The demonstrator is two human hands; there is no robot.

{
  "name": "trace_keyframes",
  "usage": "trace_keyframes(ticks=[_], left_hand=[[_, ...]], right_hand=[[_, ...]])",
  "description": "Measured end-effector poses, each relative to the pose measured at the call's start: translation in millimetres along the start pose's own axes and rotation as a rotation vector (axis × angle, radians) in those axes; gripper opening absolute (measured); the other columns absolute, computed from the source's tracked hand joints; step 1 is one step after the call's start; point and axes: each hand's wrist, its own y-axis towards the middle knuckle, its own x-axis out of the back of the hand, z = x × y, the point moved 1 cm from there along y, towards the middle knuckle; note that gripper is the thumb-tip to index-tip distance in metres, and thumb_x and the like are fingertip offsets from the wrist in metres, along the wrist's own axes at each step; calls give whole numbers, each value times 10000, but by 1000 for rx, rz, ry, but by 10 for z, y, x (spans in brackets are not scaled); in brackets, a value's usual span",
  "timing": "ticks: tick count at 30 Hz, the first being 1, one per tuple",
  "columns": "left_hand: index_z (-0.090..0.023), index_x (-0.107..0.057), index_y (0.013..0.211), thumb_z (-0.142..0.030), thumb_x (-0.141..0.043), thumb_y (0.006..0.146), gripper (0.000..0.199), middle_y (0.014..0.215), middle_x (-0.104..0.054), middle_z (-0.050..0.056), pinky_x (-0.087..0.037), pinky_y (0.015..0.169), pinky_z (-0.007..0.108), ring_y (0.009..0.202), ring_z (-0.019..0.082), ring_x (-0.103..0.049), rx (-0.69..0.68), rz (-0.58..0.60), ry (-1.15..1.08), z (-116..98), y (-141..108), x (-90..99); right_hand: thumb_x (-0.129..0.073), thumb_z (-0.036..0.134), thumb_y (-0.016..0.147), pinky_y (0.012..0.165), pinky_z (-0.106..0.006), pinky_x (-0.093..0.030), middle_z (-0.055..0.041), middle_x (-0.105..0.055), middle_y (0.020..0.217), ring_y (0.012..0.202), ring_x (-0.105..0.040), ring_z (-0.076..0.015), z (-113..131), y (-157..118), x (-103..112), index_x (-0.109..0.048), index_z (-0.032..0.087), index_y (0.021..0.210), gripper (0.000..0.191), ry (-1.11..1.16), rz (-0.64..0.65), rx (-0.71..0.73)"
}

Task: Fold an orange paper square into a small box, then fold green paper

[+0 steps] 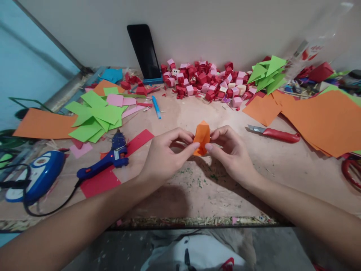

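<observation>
A small piece of folded orange paper (202,136) is held just above the middle of the table. My left hand (172,150) pinches its left edge between thumb and fingers. From the other side, my right hand (232,152) grips the right edge in the same way, the thumb low on the front. The paper stands upright with a pointed top and folded sides; its back is hidden. Nearest to my left forearm lie a blue glue gun (108,158) and red paper (101,182). A red-handled utility knife (276,133) rests right of my right hand.
Behind my hands spreads a heap of small red and pink folded paper pieces (201,79). A phone (143,52) leans on the wall. Green paper squares (98,114), a blue pen (156,107), orange sheets (324,116), a plastic bottle (316,41) and red-handled scissors (352,171) lie around.
</observation>
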Motion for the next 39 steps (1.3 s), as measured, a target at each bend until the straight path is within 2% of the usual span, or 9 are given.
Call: trace_keyframes(ticks=[4, 9, 12, 15, 19, 21, 27, 33, 39], left_hand=[[-196, -713, 848, -269, -821, 848, 130, 994, -782, 40, -651, 764, 295, 873, 189, -756, 26, 23, -37, 1, 8, -9], [-201, -705, 878, -272, -825, 838, 145, 934, -764, 28, -642, 744, 294, 838, 185, -748, 44, 39, -46, 13, 7, -15], [-208, -663, 966, -255, -793, 861, 174, 941, -736, 17, -621, 721, 270, 834, 168, -733, 49, 23, -68, 34, 15, -7], [-221, -598, 1035, -229, -762, 876, 228, 970, -703, 9, -589, 702, 244, 836, 150, -708, 63, 27, -93, 59, 37, -2], [-221, -559, 1027, -210, -741, 878, 236, 958, -665, 0, -558, 686, 225, 826, 133, -672, 69, 46, -96, 78, 52, -9], [-222, -549, 1024, -207, -740, 879, 240, 961, -656, 0, -557, 690, 225, 842, 136, -676, 57, 57, -94, 83, 39, -18], [-223, -565, 1025, -241, -760, 892, 237, 1013, -671, 19, -563, 719, 253, 908, 165, -697, -44, 99, 2, 81, -28, -48], [-222, -570, 988, -223, -771, 894, 221, 989, -661, 6, -573, 750, 273, 878, 151, -687, -95, 157, 39, 58, -47, -68], [-223, -582, 988, -206, -765, 887, 209, 980, -667, 18, -591, 779, 312, 867, 164, -676, -161, 208, 113, 30, -75, -78]], right_hand=[[-759, 290, 925, 841, -327, -580, -25, -655, 1005, 989, -673, -190, 16, 15, 16, -618, 236, 974, 159, -23, -7, 16], [-782, 288, 901, 895, -367, -594, -43, -696, 1068, 1029, -686, -211, 26, 36, 31, -684, 237, 956, 123, -59, -29, 29], [-796, 300, 892, 934, -393, -600, -51, -723, 1096, 1035, -692, -215, 32, 38, 29, -701, 237, 938, 123, -54, -42, 32], [-821, 321, 876, 900, -395, -619, -59, -726, 1139, 1028, -698, -217, 19, 24, 15, -705, 235, 928, 154, -6, -20, -1], [-830, 310, 880, 899, -378, -612, -52, -712, 1145, 1042, -693, -210, -16, 2, 3, -713, 235, 939, 151, -4, 32, -14], [-816, 313, 895, 876, -365, -610, -47, -714, 1111, 1008, -695, -201, -38, 0, 10, -708, 234, 956, 148, -20, 23, -23], [-740, 367, 948, 664, -315, -570, -25, -709, 936, 749, -675, -166, -101, 29, 43, -617, 232, 1007, 192, -83, -18, -100], [-764, 288, 908, 756, -334, -555, -37, -704, 978, 875, -686, -188, -99, 47, 34, -612, 222, 967, 175, -153, -21, -51], [-736, 250, 919, 707, -327, -520, -21, -695, 897, 782, -660, -172, -120, 41, 49, -608, 215, 938, 134, -197, -39, -28]])
